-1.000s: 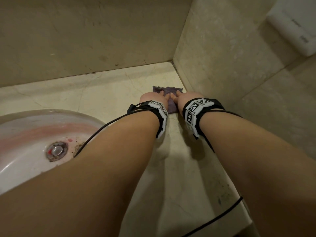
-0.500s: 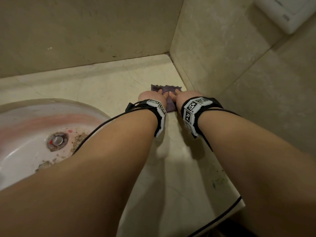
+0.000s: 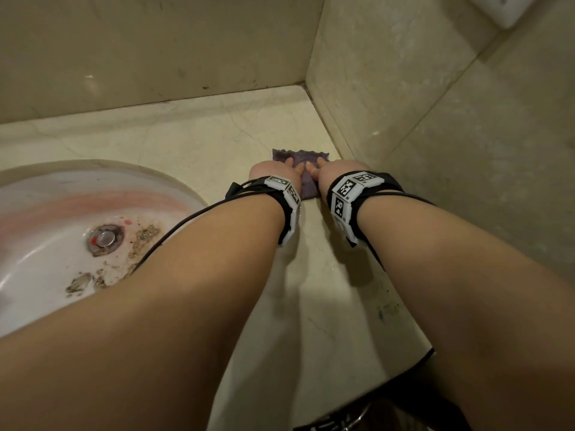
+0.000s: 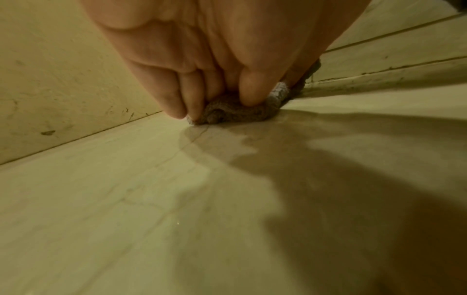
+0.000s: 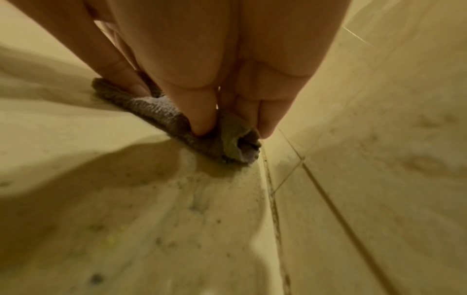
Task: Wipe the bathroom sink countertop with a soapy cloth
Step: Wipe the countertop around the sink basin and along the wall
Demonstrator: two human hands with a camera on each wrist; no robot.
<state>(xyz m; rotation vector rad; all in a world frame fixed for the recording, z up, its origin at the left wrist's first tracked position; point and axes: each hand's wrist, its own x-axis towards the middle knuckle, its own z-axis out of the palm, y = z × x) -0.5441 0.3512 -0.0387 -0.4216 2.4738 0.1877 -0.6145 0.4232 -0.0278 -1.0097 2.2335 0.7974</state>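
A small purple cloth [image 3: 303, 160] lies bunched on the cream marble countertop [image 3: 193, 141], right beside the right wall. My left hand [image 3: 273, 169] and right hand [image 3: 339, 169] sit side by side on it, fingers stretched forward and pressing down. In the left wrist view the left hand [image 4: 217, 95] pushes its fingertips and thumb into the cloth [image 4: 237, 113], with a wet streak on the stone in front. The right wrist view has the right hand [image 5: 235, 111] pressing the cloth [image 5: 161, 113] against the wall seam. My hands hide most of the cloth.
A white sink basin [image 3: 46, 269] with pink stains and brown grime around its drain [image 3: 104, 239] lies to the left. Tiled walls close the back [image 3: 155, 42] and right [image 3: 404, 104]. A white box [image 3: 510, 7] hangs on the right wall. The counter's front edge [image 3: 404, 365] is near me.
Both hands have slid the cloth a little toward me along the right wall, away from the back corner. The head view has tilted down slightly.
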